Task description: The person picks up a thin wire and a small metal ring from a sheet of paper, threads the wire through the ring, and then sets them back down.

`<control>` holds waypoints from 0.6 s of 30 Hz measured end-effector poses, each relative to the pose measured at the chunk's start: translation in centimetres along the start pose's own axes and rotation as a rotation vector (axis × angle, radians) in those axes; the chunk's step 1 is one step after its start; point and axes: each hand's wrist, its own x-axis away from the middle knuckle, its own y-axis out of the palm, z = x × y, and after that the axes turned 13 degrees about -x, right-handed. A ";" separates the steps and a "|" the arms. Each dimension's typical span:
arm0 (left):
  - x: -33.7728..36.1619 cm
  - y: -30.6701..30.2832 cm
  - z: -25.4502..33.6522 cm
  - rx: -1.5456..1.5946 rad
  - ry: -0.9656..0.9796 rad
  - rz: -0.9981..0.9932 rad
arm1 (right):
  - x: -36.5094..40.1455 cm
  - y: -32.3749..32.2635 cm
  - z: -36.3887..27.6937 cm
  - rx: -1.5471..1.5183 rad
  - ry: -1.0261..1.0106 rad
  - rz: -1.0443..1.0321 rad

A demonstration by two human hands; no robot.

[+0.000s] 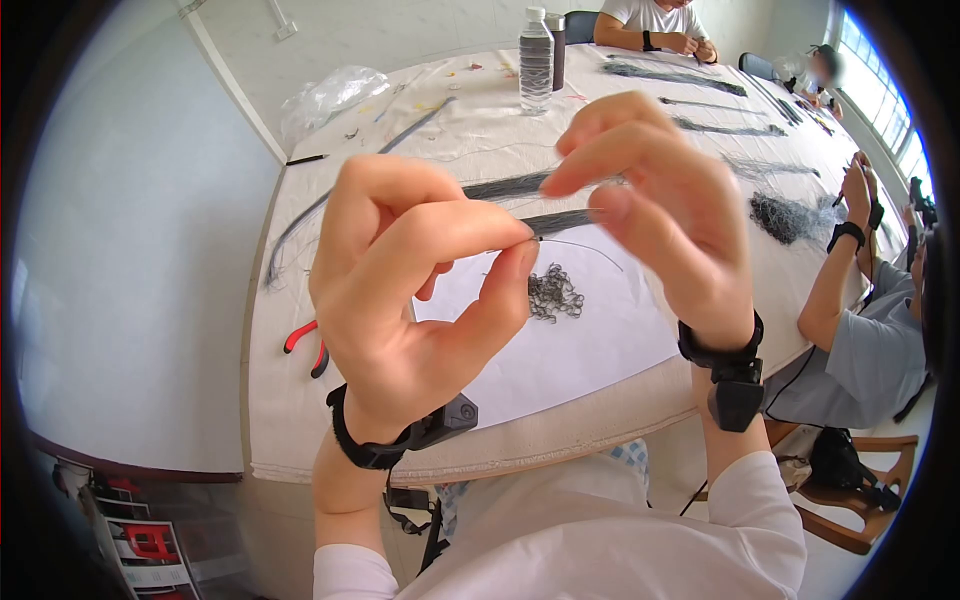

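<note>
My left hand (420,260) pinches a thin dark wire (585,248) between thumb and index finger, above the table's near part. From the fingertips the wire's free length curves out to the right and down. My right hand (660,200) is raised just beside it, slightly blurred, with thumb and fingers apart and nothing visible between them. Below the hands, a small pile of dark looped wire pieces (555,292) lies on a sheet of white paper (610,340). Behind the fingers, dark wire bundles (500,187) are partly hidden.
Red-and-black pliers (312,345) lie left of the paper, and a black pen (307,159) farther back. A water bottle (536,65) stands at the far side near a plastic bag (335,95). More wire bundles (790,215) lie right. Other people sit across and to the right.
</note>
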 end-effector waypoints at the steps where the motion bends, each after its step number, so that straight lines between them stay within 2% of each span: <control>1: 0.0 0.0 0.0 -0.012 -0.014 0.007 | 0.0 0.2 -0.3 -0.091 0.126 -0.021; 5: 0.0 0.3 -0.4 -0.024 0.021 0.022 | -0.1 0.5 0.1 -0.219 0.196 -0.089; 8: 0.0 0.7 -0.4 -0.019 0.026 0.017 | 0.3 1.2 0.5 -0.243 0.221 -0.015; 10: 0.0 1.0 -0.5 -0.002 0.048 0.032 | 0.3 1.5 0.7 -0.088 -0.004 -0.003; 11: 0.0 1.2 -0.6 -0.003 0.047 0.032 | 0.3 1.8 0.4 -0.089 -0.004 -0.005; 13: 0.0 1.4 -0.8 0.012 0.077 0.046 | 0.4 2.5 -0.5 0.318 -0.140 0.101; 14: 0.1 1.4 -0.9 0.012 0.076 0.046 | 0.3 2.4 -0.5 0.317 -0.140 0.100; 16: 0.2 1.4 -1.1 0.014 0.052 0.063 | 0.1 2.1 -0.4 0.546 -0.307 0.173; 18: 0.2 1.0 -0.9 0.021 0.030 0.064 | -0.2 1.1 0.1 0.576 -0.303 0.266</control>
